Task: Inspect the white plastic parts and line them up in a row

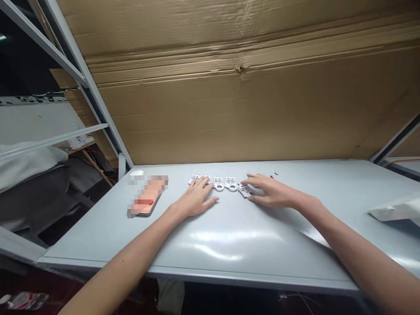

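Note:
Several small, flat white pieces with round cut-outs and prongs lie in a row across the middle of the table. My left hand (198, 197) rests palm down with its fingers spread, the fingertips over the left-hand pieces, partly hiding them. Two pieces show fully between my hands: a white piece (218, 183) and another white piece (231, 183). At the right end of the row, my right hand (271, 190) has its thumb and fingers on either side of a tilted white piece (244, 190). The fingers cover part of that piece.
A phone-like flat object (149, 197), blurred, lies on the left of the grey table (229, 245), with a small white item (137, 173) behind it. Tiny dark bits (276, 174) lie beyond my right hand. White wrapping (398, 208) sits at right. Cardboard (229, 113) walls the back.

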Tool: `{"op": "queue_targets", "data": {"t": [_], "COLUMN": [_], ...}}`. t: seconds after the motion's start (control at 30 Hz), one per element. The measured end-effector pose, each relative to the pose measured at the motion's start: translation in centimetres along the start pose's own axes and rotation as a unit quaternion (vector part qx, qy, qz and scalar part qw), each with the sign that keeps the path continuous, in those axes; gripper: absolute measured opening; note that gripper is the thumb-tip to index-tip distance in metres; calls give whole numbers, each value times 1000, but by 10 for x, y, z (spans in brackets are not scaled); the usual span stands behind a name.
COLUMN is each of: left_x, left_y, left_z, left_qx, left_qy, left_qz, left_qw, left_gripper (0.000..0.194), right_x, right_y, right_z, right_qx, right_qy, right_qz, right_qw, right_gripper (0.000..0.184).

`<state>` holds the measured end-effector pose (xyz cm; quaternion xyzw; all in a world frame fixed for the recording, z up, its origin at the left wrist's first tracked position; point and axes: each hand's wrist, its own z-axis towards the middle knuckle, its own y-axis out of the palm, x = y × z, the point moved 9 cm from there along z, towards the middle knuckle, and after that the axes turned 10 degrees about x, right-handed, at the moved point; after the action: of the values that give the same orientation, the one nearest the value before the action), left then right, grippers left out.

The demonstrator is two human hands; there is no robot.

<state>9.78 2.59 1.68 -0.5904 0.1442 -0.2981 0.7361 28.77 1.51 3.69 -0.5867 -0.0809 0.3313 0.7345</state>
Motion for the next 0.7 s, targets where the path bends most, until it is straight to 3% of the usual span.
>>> {"op": "queue_targets", "data": {"t": [0.23, 0.4, 0.57, 0.7], "left_x": [1, 2, 2, 1], "left_y": [0, -1, 0, 0], "left_z": [1, 1, 1, 1], "left_qx": [-7, -3, 2, 9], "left_qy": [0, 4, 7, 7], "left_qz": [4, 6, 8, 3], "left_qw": [1000, 1000, 1000, 1000], "left_gripper": [55, 56, 56, 54], "right_x": [8, 9, 7, -5], "right_y": [-3, 14, 19, 31], "right_z": [10, 19, 17, 11], "right_qx": [81, 100, 117, 51], "right_qy": [14, 4, 29, 71], "right_qz": [-23, -57, -53, -3], "right_qw": [996, 993, 991, 996], "right_gripper": [29, 24, 48, 71]}}
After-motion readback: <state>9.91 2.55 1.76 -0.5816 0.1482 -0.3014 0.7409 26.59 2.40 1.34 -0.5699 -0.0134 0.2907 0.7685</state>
